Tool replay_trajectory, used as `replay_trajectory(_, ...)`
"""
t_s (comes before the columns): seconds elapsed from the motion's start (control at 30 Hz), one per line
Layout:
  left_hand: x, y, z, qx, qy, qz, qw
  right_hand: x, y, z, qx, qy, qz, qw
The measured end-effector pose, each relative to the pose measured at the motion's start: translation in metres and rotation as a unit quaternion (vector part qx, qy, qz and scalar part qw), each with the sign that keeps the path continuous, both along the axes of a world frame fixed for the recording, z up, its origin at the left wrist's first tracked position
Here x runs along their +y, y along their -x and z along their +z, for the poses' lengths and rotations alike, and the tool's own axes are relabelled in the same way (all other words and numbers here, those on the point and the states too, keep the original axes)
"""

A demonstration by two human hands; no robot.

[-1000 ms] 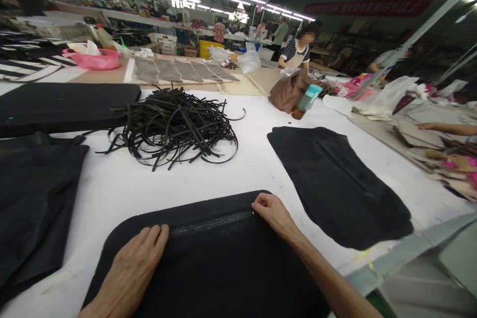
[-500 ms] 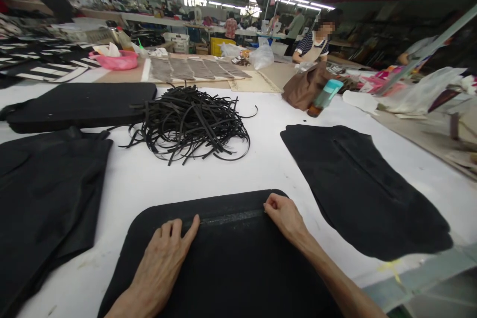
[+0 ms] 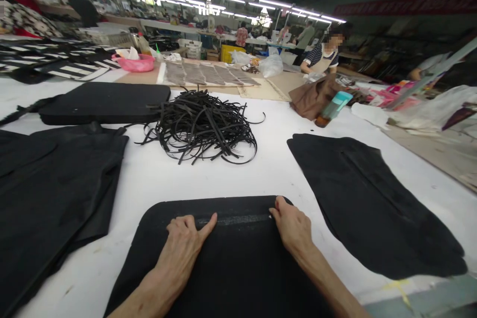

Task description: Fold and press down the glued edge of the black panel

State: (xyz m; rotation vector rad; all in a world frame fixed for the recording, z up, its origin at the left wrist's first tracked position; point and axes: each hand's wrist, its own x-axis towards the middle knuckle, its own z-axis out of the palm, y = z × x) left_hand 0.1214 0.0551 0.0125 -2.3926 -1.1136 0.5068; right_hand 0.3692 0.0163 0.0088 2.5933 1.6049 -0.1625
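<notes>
A black panel with rounded corners (image 3: 238,273) lies in front of me, with a dull greyish, glossy strip (image 3: 234,219) running across it near its far edge. My left hand (image 3: 184,243) rests on the panel's left part, thumb stretched out along the strip and fingers bent against the surface. At the strip's right end is my right hand (image 3: 294,226), thumb and forefinger drawn together close to the panel's far right corner. A tiny pale speck shows at the thumb tip; what the fingers pinch is too small to make out.
A tangled heap of black strips (image 3: 204,126) lies beyond the panel. Black pieces lie left (image 3: 55,184) and right (image 3: 372,203). Farther back are a stacked black slab (image 3: 104,102), a pink basin (image 3: 136,63), and a teal-lidded bottle (image 3: 333,108). A co-worker (image 3: 322,57) stands across the table.
My right forefinger has moved apart from the thumb, up toward the panel's far edge. The left hand has slid slightly right along the strip. The view has turned a little left.
</notes>
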Motion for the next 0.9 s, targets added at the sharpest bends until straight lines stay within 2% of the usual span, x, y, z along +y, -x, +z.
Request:
replay_trajectory(0.1, -0.001, 0.0, -0.003, 0.001, -0.002, 0.003, 1.0, -0.002, 0.022, 0.002, -0.068, -0.063, 0.104, 0.99)
replay_trajectory(0.23, -0.003, -0.001, -0.009, 0.018, -0.013, 0.002, 1.0, -0.004, 0.063, -0.007, -0.008, -0.113, 0.297, 0.948)
replay_trajectory(0.3, -0.003, 0.002, -0.01, 0.009, -0.006, 0.0, 1.0, -0.005, 0.073, -0.014, 0.014, -0.114, 0.334, 0.935)
replay_trajectory(0.43, -0.001, 0.016, -0.01, -0.065, 0.038, -0.014, 0.997, -0.007, 0.069, -0.019, 0.015, -0.101, 0.326, 0.94)
replay_trajectory(0.53, 0.002, 0.03, -0.01, -0.12, 0.072, -0.013, 0.99, -0.007, 0.068, -0.016, 0.004, -0.087, 0.321, 0.943)
replay_trajectory(0.6, 0.004, 0.034, -0.008, -0.125, 0.085, -0.001, 0.989, -0.007, 0.075, -0.014, -0.021, -0.08, 0.315, 0.945)
replay_trajectory(0.77, 0.005, 0.016, -0.003, -0.143, 0.062, 0.022, 0.988, -0.008, 0.101, -0.019, -0.107, -0.083, 0.31, 0.941)
replay_trajectory(0.83, 0.003, 0.005, -0.01, -0.18, 0.053, 0.006, 0.982, -0.008, 0.106, -0.025, -0.14, -0.097, 0.309, 0.936)
replay_trajectory(0.9, 0.002, -0.004, -0.022, -0.22, 0.075, -0.03, 0.972, -0.007, 0.104, -0.034, -0.168, -0.121, 0.317, 0.926)
